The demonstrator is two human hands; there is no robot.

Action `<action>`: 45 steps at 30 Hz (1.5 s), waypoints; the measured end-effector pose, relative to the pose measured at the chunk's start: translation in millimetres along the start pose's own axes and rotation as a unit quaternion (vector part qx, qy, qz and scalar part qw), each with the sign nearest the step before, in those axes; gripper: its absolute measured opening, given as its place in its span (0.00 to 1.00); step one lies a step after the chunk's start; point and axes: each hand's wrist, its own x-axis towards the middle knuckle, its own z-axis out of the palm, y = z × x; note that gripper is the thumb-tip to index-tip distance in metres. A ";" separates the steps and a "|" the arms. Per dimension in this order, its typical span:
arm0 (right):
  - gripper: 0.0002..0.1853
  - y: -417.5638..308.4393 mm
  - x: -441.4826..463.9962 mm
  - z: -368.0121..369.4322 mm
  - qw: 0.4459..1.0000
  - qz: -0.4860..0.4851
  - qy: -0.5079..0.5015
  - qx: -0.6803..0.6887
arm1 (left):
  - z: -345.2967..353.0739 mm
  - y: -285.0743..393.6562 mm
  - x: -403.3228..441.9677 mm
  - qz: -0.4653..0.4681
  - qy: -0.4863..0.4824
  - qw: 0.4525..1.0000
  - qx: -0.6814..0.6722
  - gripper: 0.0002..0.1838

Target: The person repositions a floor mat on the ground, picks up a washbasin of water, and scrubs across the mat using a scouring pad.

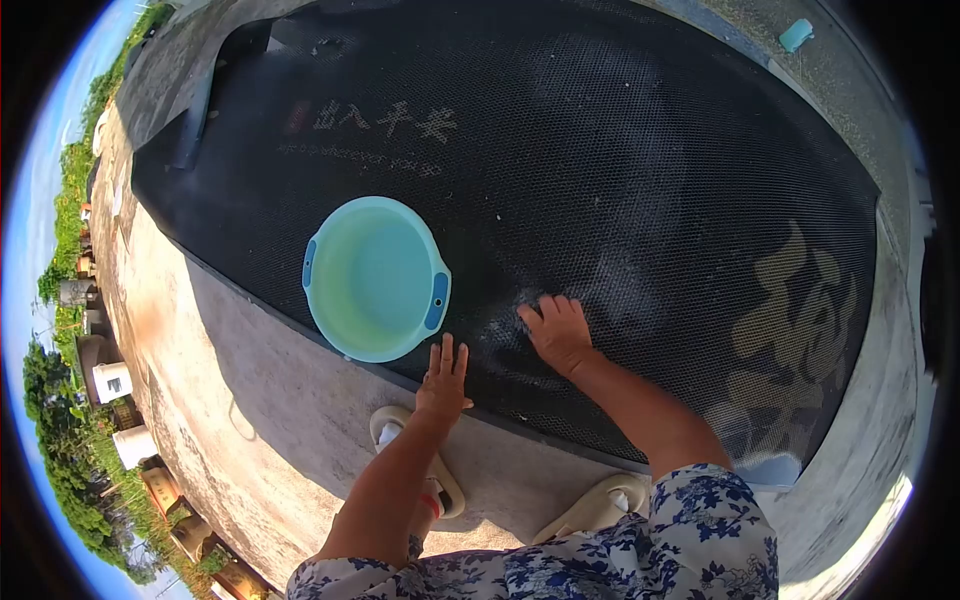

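Note:
My left hand (443,382) is open, its fingers spread over the near edge of a large black doormat (500,130). Just beyond the fingertips stands a round pale-green basin (372,345) with blue handle grips; I cannot tell whether it holds water. My right hand (558,332) lies palm down on the mat, thumb apart from the fingers, and nothing shows in it. Whitish smears (630,285) spread across the mat around and beyond the right hand; whether they are powder or suds I cannot tell. Yellowish printed characters mark the mat.
Beneath the mat's near edge is a concrete floor (290,390). My feet stand there in beige slippers (585,510). Planters and white pots (133,447) line the yard at the left. A small turquoise object (796,35) lies at the far right.

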 end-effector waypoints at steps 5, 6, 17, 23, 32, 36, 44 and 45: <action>0.12 -33.3 -57.3 6.4 0.963 -0.261 -0.050 0.048 | -1.2 2.4 -2.0 -0.015 0.003 1.000 0.000 0.61; 0.13 -15.8 -33.7 4.3 0.968 -0.250 0.003 0.025 | -0.1 3.1 -3.3 -0.005 0.009 1.000 -0.002 0.60; 0.18 1.7 45.8 11.5 0.995 0.007 0.079 -0.057 | -3.4 2.8 -6.2 -0.003 0.022 0.999 -0.036 0.59; 0.13 -36.9 -41.2 3.4 0.965 -0.257 -0.005 0.049 | -3.8 0.3 -6.4 0.001 0.038 0.999 -0.036 0.59; 0.27 82.1 22.3 -36.3 0.966 0.196 0.127 -0.110 | 1.7 -1.4 -5.9 0.003 0.042 0.999 -0.031 0.60; 0.13 -33.1 -35.8 22.2 0.994 -0.079 0.068 0.026 | -2.5 -0.6 -4.2 -0.001 0.026 0.999 -0.036 0.60; 0.22 6.6 -2.8 4.1 0.996 -0.078 0.040 -0.001 | 3.5 -1.1 -1.9 -0.009 0.044 0.999 -0.015 0.62; 0.26 17.0 21.5 -2.8 0.998 -0.009 0.062 -0.032 | 3.9 -0.9 -1.5 -0.005 0.037 0.999 -0.016 0.62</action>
